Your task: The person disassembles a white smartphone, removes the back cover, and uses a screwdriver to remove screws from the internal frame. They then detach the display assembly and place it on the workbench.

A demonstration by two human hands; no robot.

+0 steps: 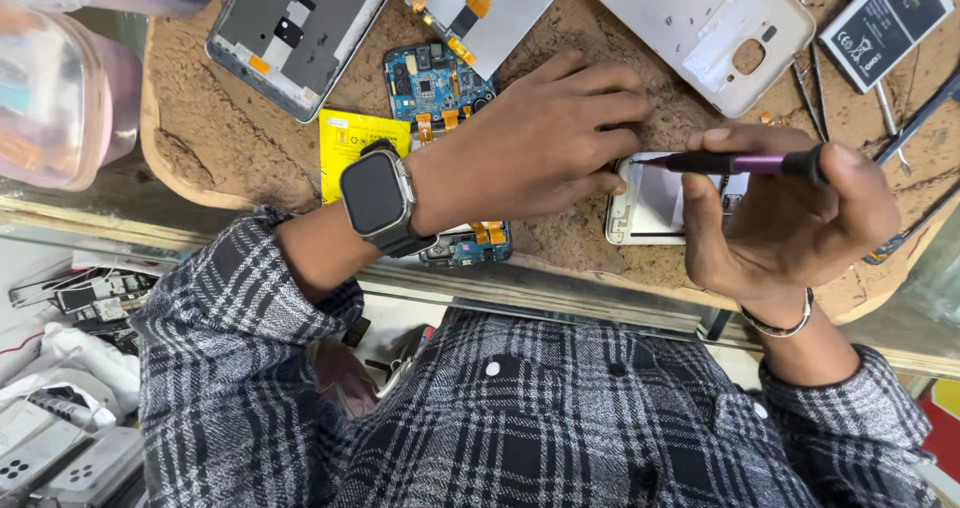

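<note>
My right hand (790, 223) grips a purple and black screwdriver (745, 163), held level with its tip pointing left at a white phone frame (645, 208) on the worn brown work mat (220, 138). My left hand (545, 138), with a dark smartwatch (378, 196) on the wrist, lies flat across the mat, fingertips touching the left end of that white frame. Under the left wrist lies a blue circuit board (437, 83) with orange flex cables, and another board piece (470, 246) shows below the wrist.
A grey phone chassis (300, 33), a display panel (490, 3) with orange flex, a white back cover (700, 28), a yellow packet (350, 143), a battery (885, 23) and tweezers (810, 93) lie on the mat. Plastic containers (55, 93) stand left. Phone parts (70, 368) fill the shelf below.
</note>
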